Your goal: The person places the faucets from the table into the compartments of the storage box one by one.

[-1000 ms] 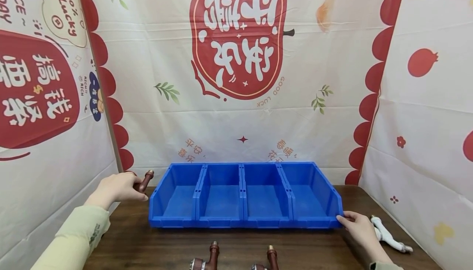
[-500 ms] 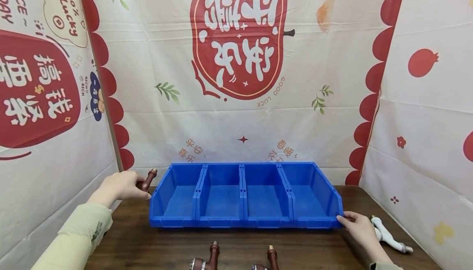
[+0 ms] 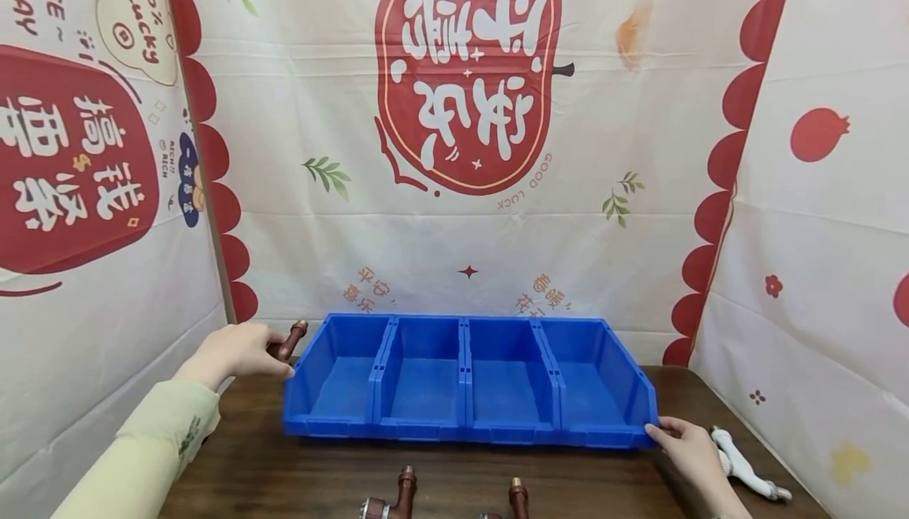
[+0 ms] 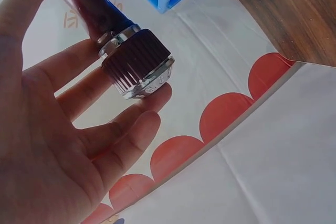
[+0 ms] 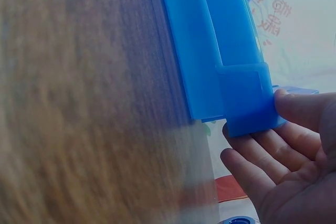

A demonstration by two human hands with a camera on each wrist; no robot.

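My left hand [image 3: 237, 353] holds a brown nozzle-like fitting [image 3: 291, 339] with a threaded brass end. In the left wrist view its ribbed head [image 4: 137, 62] with chrome rings shows past the thumb and forefinger, the other fingers spread below. The left thumb tip is right at the left wall of a row of blue bins [image 3: 469, 431]. My right hand [image 3: 689, 456] pinches the front right corner of this row; in the right wrist view the thumb lies on the blue corner [image 5: 247, 103] and the fingers sit beneath it.
Two more brown fittings [image 3: 405, 491] [image 3: 519, 497] lie at the near edge of the wooden table [image 3: 241, 456]. A white fitting of similar shape [image 3: 746, 468] lies right of my right hand. Printed cloth [image 3: 469, 235] hangs behind and on both sides.
My left hand with the brown fitting has shifted slightly right, against the bins' left wall. The head view has tilted a little. The right hand keeps its hold on the bin corner.
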